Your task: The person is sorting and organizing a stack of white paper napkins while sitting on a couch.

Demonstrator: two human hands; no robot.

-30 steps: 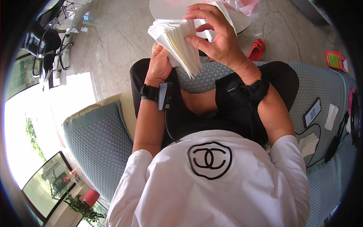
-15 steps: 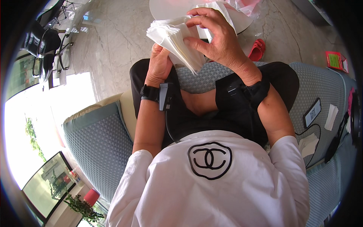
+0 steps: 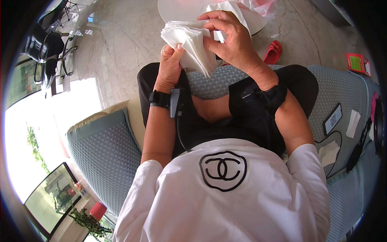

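Observation:
A thick stack of white paper napkins (image 3: 192, 48) is held up above my knees, its folded layers fanned along the top edge. My left hand (image 3: 171, 66) grips the stack's lower left side, thumb on the face toward me and fingers behind. At the upper right edge, my right hand (image 3: 234, 40) pinches the layers between thumb and bent fingers. Its fingertips are partly hidden behind the paper. Beyond my right hand, more white paper (image 3: 230, 9) lies on a round pale table (image 3: 171, 10).
Pink plastic film (image 3: 260, 6) lies on the table's far right. A red shoe (image 3: 273, 52) is on the floor. On the blue sofa cover to my right are a phone (image 3: 332, 119) with a cable, white tissues (image 3: 352, 124) and a red box (image 3: 358, 65).
The napkin stack has turned to stand more upright and shifted slightly right. My left thumb now presses on its near face. The right hand stays at the upper edge.

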